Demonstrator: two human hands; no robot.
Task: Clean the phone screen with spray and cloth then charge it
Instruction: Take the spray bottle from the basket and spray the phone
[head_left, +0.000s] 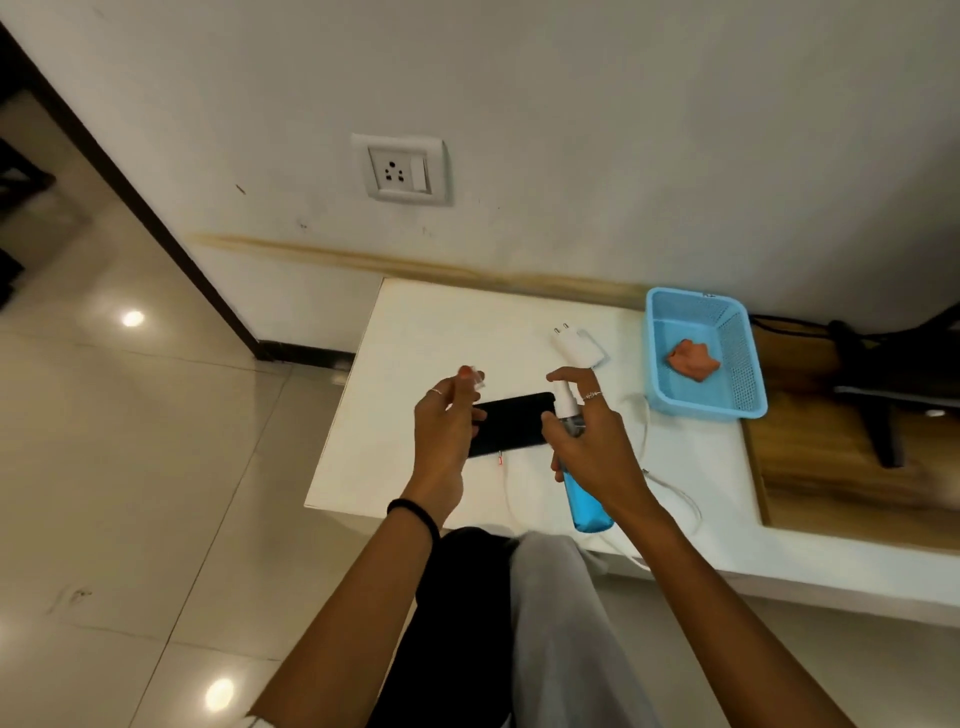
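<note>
A black phone (511, 423) lies screen up on the white table (426, 332). My right hand (592, 441) grips a blue spray bottle (584, 499), held tilted above the table beside the phone, with the white nozzle toward the phone and the forefinger over the top. My left hand (447, 431) hovers over the phone's left end and pinches a small clear cap (477, 382) between its fingertips. An orange cloth (693, 359) lies inside the blue basket (737, 364). A white charger plug (576, 345) rests behind the phone, its white cable (675, 493) trailing to the table's front.
A wall socket (399, 169) with a switch is on the wall above the table. A wooden surface (831, 467) with black legs and cables lies to the right. Glossy floor tiles (130, 467) spread to the left. My knees are under the table's front edge.
</note>
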